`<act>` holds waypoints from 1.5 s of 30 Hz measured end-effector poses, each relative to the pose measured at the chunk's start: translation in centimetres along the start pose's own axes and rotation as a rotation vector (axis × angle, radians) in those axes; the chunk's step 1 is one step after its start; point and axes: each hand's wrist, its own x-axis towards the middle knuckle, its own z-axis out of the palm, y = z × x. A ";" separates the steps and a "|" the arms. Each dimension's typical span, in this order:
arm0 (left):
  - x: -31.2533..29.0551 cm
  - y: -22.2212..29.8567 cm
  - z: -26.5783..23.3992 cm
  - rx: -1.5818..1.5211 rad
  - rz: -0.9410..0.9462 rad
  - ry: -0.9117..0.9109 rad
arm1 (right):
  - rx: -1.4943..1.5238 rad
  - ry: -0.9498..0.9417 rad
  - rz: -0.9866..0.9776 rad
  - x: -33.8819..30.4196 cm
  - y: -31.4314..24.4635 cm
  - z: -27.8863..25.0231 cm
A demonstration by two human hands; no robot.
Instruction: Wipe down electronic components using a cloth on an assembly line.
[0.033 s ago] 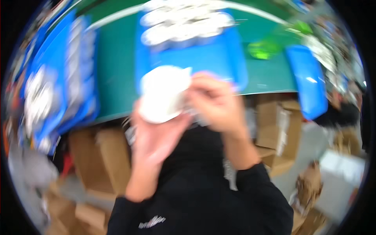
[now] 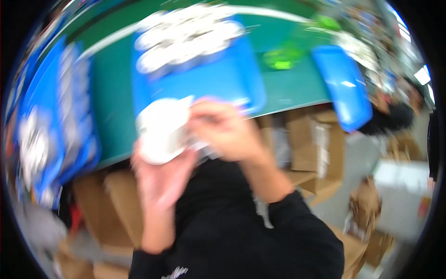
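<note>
Head camera, blurred: near the blue tray (image 2: 200, 86)'s near left corner, the left hand (image 2: 160, 181) cups a white cup (image 2: 162, 132) from beneath, probably to steady it. The right hand (image 2: 220, 125), fingers bunched, meets the cup's right side; whether it pinches anything, I cannot tell. White round pots (image 2: 186, 42) crowd the tray's far end, perhaps saving room.

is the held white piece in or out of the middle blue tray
Out: the left hand holds the white piece from below, the right hand beside it.
</note>
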 end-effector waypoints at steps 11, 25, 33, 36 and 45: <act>-1.1 0.2 -2.4 0.318 -0.132 0.050 | 0.399 -0.107 0.139 -1.1 -0.8 -2.4; -2.4 2.1 -1.3 0.809 0.018 -0.011 | 0.473 -0.218 0.308 -2.1 0.5 -1.8; 0.1 3.8 2.6 1.960 1.063 -0.232 | 0.633 0.045 0.086 -7.1 0.4 -8.6; -0.5 5.0 2.0 2.246 1.504 -0.510 | 0.690 0.113 0.062 -7.2 1.0 -8.9; -2.2 5.5 1.7 2.306 1.820 -0.832 | 0.722 0.066 0.034 -7.1 1.3 -7.6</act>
